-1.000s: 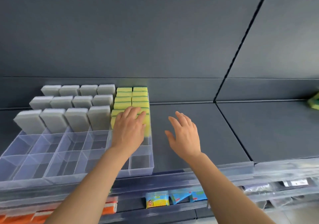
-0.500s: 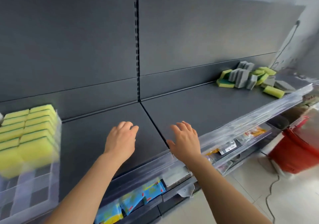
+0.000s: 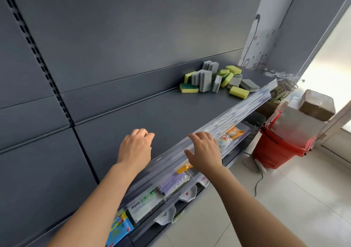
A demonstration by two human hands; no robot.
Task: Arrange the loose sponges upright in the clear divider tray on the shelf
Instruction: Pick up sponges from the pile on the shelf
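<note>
Left grip [image 3: 135,148] and right grip [image 3: 204,151] are holding nothing, fingers loosely curled; loose sponges [image 3: 216,79] are lying well beyond them, rightward, on the shelf [image 3: 152,113].

The dark grey flat metal shelf [image 3: 152,113] is stretching away beyond the fingers [image 3: 199,135] of the right hand [image 3: 204,151]. A loose heap of grey and yellow-green rectangular foam sponges [image 3: 214,79] is lying on it, well apart from those fingers, ahead and to their right.

Loose grey and yellow-green sponges [image 3: 218,80] lie jumbled in a pile at the far right end of the dark shelf [image 3: 152,113], some upright, some flat.
</note>
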